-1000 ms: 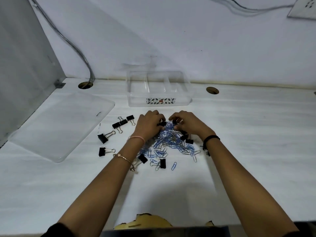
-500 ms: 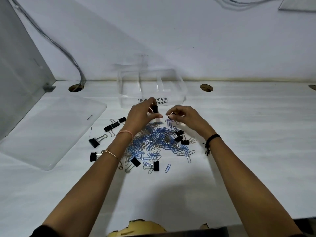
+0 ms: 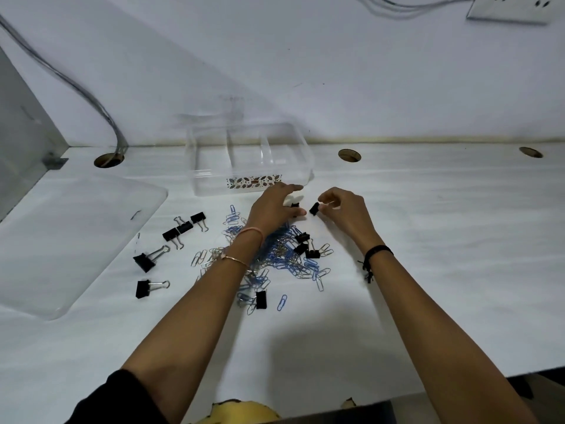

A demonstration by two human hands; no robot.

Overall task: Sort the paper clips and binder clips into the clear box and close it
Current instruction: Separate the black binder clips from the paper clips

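The clear box (image 3: 200, 182) stands open and divided at the back of the white desk, and I see nothing in its compartments. Its clear lid (image 3: 70, 240) lies flat to the left. A pile of blue and silver paper clips (image 3: 282, 260) sits in the middle, with small black binder clips (image 3: 307, 247) on it. Larger black binder clips (image 3: 180, 229) lie scattered to the left. Just in front of the box, my left hand (image 3: 272, 208) holds a small black binder clip (image 3: 294, 205) between thumb and fingers. My right hand (image 3: 345, 212) pinches another small black binder clip (image 3: 314, 208).
Round cable holes (image 3: 349, 155) pierce the desk along the white back wall, and a grey cable (image 3: 76, 87) drops into the left one. A grey partition (image 3: 18, 139) closes the left side. A wall socket (image 3: 513, 7) is at top right. The desk's front edge runs near my body.
Both hands have risen off the paper clip pile and moved toward the box, each carrying a small black binder clip. The camera has shifted a little.
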